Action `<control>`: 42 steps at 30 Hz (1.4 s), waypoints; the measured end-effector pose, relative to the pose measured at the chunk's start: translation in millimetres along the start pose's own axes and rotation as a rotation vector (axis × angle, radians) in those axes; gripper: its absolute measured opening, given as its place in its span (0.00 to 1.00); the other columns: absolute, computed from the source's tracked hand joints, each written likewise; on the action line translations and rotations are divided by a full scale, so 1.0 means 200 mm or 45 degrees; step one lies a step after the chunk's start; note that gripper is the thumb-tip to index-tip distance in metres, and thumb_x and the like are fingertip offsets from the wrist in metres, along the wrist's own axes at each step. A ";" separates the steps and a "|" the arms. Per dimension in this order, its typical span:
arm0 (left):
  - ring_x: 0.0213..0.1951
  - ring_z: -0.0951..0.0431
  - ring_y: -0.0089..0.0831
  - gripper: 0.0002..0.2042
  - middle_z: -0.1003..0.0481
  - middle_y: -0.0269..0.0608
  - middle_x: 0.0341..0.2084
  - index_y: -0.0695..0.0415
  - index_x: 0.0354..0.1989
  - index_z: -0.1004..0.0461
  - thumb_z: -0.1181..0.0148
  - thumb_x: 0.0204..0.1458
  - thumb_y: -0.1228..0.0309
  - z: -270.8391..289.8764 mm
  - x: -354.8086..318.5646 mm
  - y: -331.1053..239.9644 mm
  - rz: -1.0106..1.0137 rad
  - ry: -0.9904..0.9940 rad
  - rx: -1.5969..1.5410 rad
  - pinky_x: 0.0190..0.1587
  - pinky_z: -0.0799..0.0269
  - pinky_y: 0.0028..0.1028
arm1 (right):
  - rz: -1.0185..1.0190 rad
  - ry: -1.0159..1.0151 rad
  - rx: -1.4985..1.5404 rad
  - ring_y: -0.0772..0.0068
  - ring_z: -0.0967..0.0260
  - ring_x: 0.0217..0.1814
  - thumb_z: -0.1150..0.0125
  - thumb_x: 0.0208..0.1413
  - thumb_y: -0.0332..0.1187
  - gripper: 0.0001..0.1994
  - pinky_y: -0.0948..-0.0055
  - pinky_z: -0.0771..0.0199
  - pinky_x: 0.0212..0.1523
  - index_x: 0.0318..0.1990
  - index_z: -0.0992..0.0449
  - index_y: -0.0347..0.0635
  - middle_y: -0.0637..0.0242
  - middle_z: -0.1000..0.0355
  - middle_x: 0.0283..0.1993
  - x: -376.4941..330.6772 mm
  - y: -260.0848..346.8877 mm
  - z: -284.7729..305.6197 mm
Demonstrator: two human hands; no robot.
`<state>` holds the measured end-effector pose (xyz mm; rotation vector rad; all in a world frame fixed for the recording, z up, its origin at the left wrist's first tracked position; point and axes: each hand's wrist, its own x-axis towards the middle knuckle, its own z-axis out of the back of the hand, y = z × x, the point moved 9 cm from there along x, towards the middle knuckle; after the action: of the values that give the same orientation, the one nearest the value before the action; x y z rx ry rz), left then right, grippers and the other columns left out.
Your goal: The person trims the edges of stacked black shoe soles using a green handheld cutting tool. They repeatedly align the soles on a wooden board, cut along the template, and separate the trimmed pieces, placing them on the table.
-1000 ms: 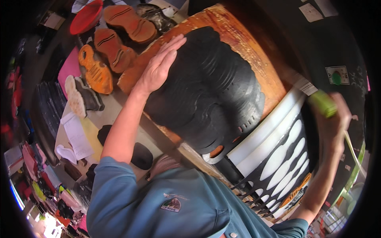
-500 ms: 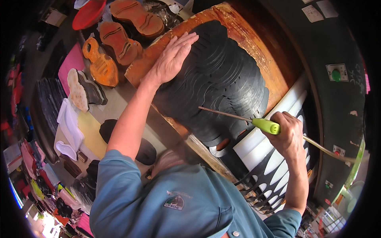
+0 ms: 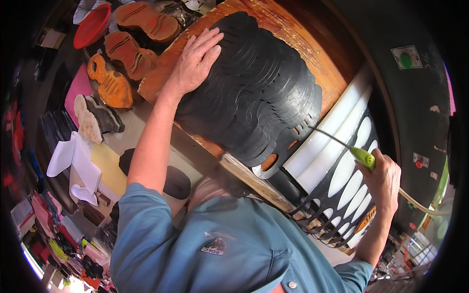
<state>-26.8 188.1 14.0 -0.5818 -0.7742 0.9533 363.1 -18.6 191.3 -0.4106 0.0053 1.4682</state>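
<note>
My left hand (image 3: 195, 61) lies flat with spread fingers on the far left edge of a fanned stack of thin black cut-out sheets (image 3: 259, 93). The stack rests on a worn orange-brown wooden board (image 3: 312, 53). My right hand (image 3: 383, 178) grips a green-handled tool (image 3: 363, 157) whose thin metal rod (image 3: 330, 139) points at the stack's near right edge, close to the slotted sheet. A tan hose runs back from the tool past my wrist.
A black sheet with oval holes (image 3: 342, 195) lies over white material (image 3: 327, 141) on the right. Orange shoe soles (image 3: 124, 53) and a red bowl (image 3: 93, 24) lie at far left. Pale soles (image 3: 90, 122), white cloth (image 3: 73, 161), black oval pieces (image 3: 176, 181) sit lower left.
My right hand has brought the green tool down from high on the right and drawn it rightward off the stack. My left hand has stayed pressed on the black sheets.
</note>
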 end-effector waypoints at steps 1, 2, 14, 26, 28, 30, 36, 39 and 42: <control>0.79 0.42 0.41 0.25 0.33 0.43 0.75 0.55 0.71 0.27 0.54 0.76 0.54 0.00 0.00 0.00 -0.030 -0.019 0.024 0.81 0.56 0.45 | -0.023 -0.048 0.021 0.44 0.23 0.33 0.23 0.56 0.40 0.18 0.51 0.25 0.35 0.33 0.26 0.38 0.52 0.24 0.29 0.00 -0.02 0.01; 0.78 0.40 0.43 0.23 0.31 0.46 0.73 0.56 0.69 0.26 0.50 0.74 0.56 -0.02 0.01 0.00 -0.056 -0.044 0.068 0.80 0.53 0.47 | -0.025 -0.094 0.033 0.43 0.23 0.33 0.23 0.55 0.39 0.17 0.52 0.24 0.36 0.33 0.26 0.37 0.51 0.24 0.29 0.00 -0.02 0.00; 0.75 0.36 0.50 0.21 0.28 0.53 0.69 0.63 0.62 0.21 0.42 0.69 0.60 0.02 0.00 -0.02 0.031 -0.236 -0.134 0.78 0.46 0.45 | -0.031 -0.310 0.525 0.37 0.25 0.33 0.30 0.63 0.45 0.19 0.53 0.26 0.36 0.45 0.20 0.36 0.45 0.23 0.31 0.32 -0.04 -0.08; 0.75 0.37 0.52 0.23 0.31 0.54 0.70 0.63 0.64 0.23 0.39 0.65 0.62 0.02 -0.05 -0.04 0.031 -0.273 -0.022 0.77 0.41 0.43 | 0.117 -0.301 0.461 0.34 0.24 0.37 0.30 0.63 0.46 0.20 0.50 0.26 0.39 0.46 0.20 0.33 0.42 0.23 0.33 0.41 0.16 -0.07; 0.76 0.38 0.52 0.24 0.34 0.54 0.72 0.63 0.66 0.25 0.40 0.66 0.62 0.01 -0.03 -0.03 0.082 -0.190 0.050 0.78 0.42 0.44 | 0.093 -0.308 0.429 0.36 0.23 0.38 0.29 0.62 0.45 0.20 0.51 0.25 0.39 0.46 0.19 0.34 0.43 0.22 0.33 0.39 0.11 -0.07; 0.77 0.42 0.53 0.27 0.38 0.56 0.74 0.62 0.71 0.31 0.47 0.70 0.59 -0.01 -0.01 -0.08 0.000 -0.081 0.397 0.79 0.47 0.46 | 0.048 -0.247 0.554 0.36 0.23 0.38 0.28 0.61 0.44 0.19 0.52 0.25 0.39 0.47 0.19 0.35 0.44 0.21 0.33 0.36 0.06 -0.11; 0.83 0.57 0.50 0.35 0.51 0.52 0.82 0.57 0.79 0.42 0.51 0.72 0.47 -0.09 -0.01 -0.02 0.174 0.136 0.471 0.82 0.60 0.47 | 0.011 -0.195 0.154 0.38 0.22 0.37 0.26 0.58 0.45 0.18 0.48 0.24 0.37 0.38 0.21 0.37 0.46 0.21 0.31 0.11 -0.10 -0.17; 0.84 0.61 0.46 0.37 0.54 0.49 0.83 0.56 0.81 0.45 0.52 0.71 0.45 -0.08 -0.03 -0.03 0.201 0.082 0.429 0.83 0.65 0.46 | -0.031 -0.135 0.079 0.40 0.21 0.37 0.25 0.57 0.45 0.19 0.49 0.23 0.38 0.36 0.23 0.37 0.47 0.21 0.30 0.03 -0.16 -0.18; 0.83 0.59 0.50 0.36 0.53 0.51 0.82 0.54 0.80 0.42 0.50 0.70 0.45 -0.08 -0.04 -0.04 0.157 0.069 0.391 0.82 0.64 0.48 | -0.024 -0.127 0.084 0.43 0.19 0.36 0.24 0.57 0.43 0.18 0.52 0.21 0.38 0.37 0.22 0.36 0.46 0.20 0.31 0.01 -0.13 -0.18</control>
<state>-13.7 174.8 7.7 -0.3881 -0.5343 1.1405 398.2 -27.6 163.6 -0.2832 -0.0300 1.4642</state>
